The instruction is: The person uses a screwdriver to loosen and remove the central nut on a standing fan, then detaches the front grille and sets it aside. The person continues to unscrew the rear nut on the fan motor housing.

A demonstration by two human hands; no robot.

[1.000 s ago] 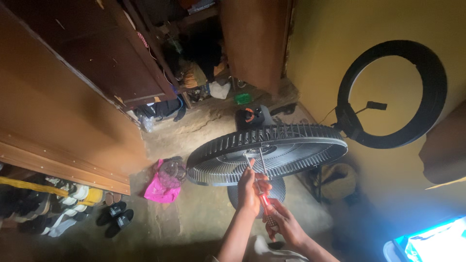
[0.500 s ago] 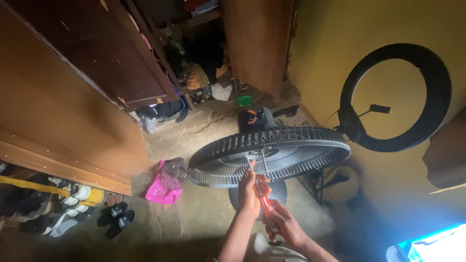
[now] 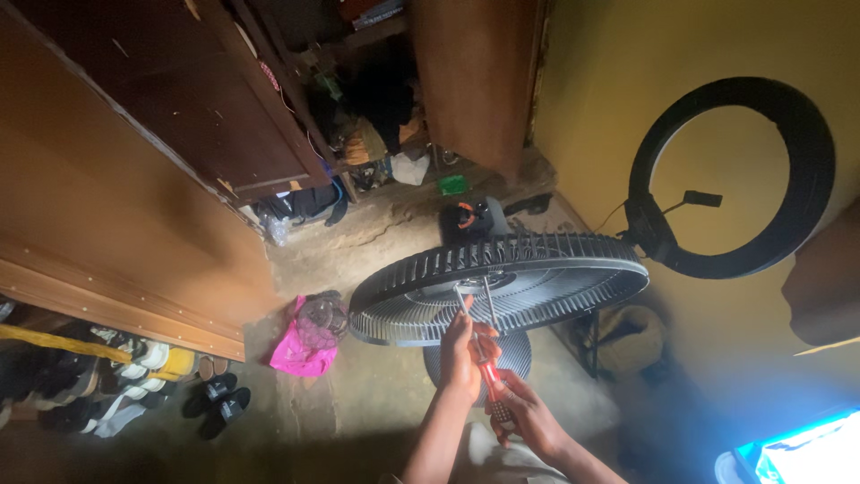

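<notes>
— Now, how far along? Fan grille point(image 3: 502, 282) on the stand, tipped flat, above the round base point(image 3: 515, 354).
— Not off yet. Left hand point(image 3: 461, 354) pinching a metal rod by the hub; right hand point(image 3: 528, 417) clenched round the red-handled screwdriver point(image 3: 491, 376), tip up into the grille.

Fan grille point(image 3: 502, 282) above floor; bag point(image 3: 300, 345) left, ring light point(image 3: 730, 175) right.
</notes>
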